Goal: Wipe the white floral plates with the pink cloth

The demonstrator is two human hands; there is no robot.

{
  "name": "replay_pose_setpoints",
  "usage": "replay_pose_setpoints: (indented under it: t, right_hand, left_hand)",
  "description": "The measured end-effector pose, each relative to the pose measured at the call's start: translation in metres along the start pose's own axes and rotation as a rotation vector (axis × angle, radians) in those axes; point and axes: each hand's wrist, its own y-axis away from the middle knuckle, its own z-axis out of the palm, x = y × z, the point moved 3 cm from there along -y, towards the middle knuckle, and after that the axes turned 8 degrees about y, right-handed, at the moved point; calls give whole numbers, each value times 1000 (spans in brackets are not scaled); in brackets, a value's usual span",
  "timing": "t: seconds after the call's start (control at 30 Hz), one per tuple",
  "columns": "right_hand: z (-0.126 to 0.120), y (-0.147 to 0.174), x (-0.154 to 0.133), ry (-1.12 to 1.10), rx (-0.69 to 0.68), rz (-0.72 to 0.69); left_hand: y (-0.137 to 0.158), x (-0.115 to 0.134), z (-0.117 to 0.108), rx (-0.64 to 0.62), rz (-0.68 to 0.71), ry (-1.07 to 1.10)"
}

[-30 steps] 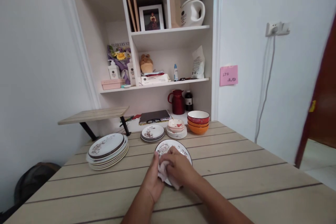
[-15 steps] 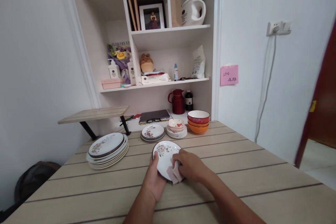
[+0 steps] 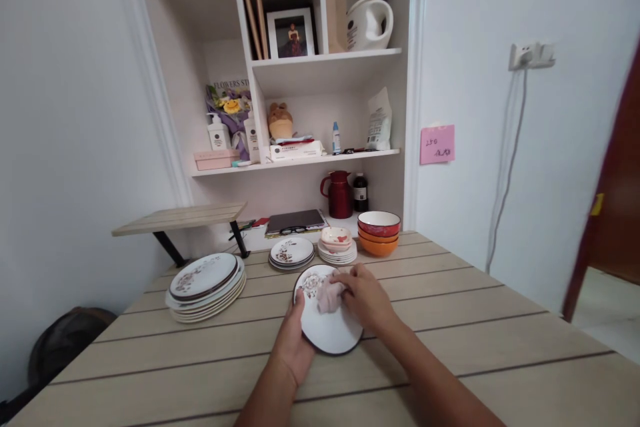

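My left hand [image 3: 295, 333] grips the left edge of a white plate [image 3: 333, 333] with a dark rim and a brown flower pattern. The thumb lies over the rim, and the fingers underneath are hidden. The plate is held tilted just above the wooden table. My right hand [image 3: 367, 297] presses a crumpled pale pinkish cloth [image 3: 330, 295] onto the plate's upper middle, partly covering the flowers. Behind the plate stands a small stack of matching plates [image 3: 291, 251].
At left a tall stack of larger plates [image 3: 205, 278] stands by a raised wooden shelf [image 3: 180, 219]. Small dishes [image 3: 337, 238] sit on white saucers [image 3: 338, 256], beside stacked orange and red bowls [image 3: 379, 238]. A red jug [image 3: 341, 195] and a laptop [image 3: 296, 221] lie farther back.
My right hand has moved the cloth from the plate's lower right edge up to its upper middle. The plate has shifted slightly right and shows more of its face.
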Motion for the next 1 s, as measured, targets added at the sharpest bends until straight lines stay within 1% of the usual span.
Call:
replay_pose_setpoints:
  t: [0.1,0.17,0.23,0.3,0.37,0.47,0.53,0.57,0.67,0.77,0.9,1.0]
  right_hand:
    - [3,5,-1,-38,-89,16]
    - [10,8,-11,-144,-131,-32]
    - [17,9,-20,-270,-132,-78]
    - [19,10,-25,-367,-120,-80]
    - [14,13,-28,-448,-124,-69]
    - [2,21,-35,-561,-208,-83]
    - [-1,25,-41,-581,-236,-102]
    - [-1,25,-44,-562,-216,-101]
    - [9,20,-45,-414,-83,-39]
    - [18,11,-34,-326,22,45]
    - [13,4,-16,-409,122,87]
    - [8,5,-13,-477,169,85]
  left_hand:
    - [1,0,0,-5,-7,-3]
    - [2,1,2,-20,-2,0]
    - [2,1,4,-25,11,5]
    - [3,2,5,-21,21,10]
    - [3,2,5,-9,28,12]
    - [3,2,2,3,21,4]
    - [2,1,0,-10,3,-2]
    - [2,1,-1,-18,-8,-6]
    - [2,1,-1,-21,-9,-18]
    - [3,0,0,10,-5,-35]
    - [3,0,1,37,1,-42]
    - [1,0,1,30,12,-31]
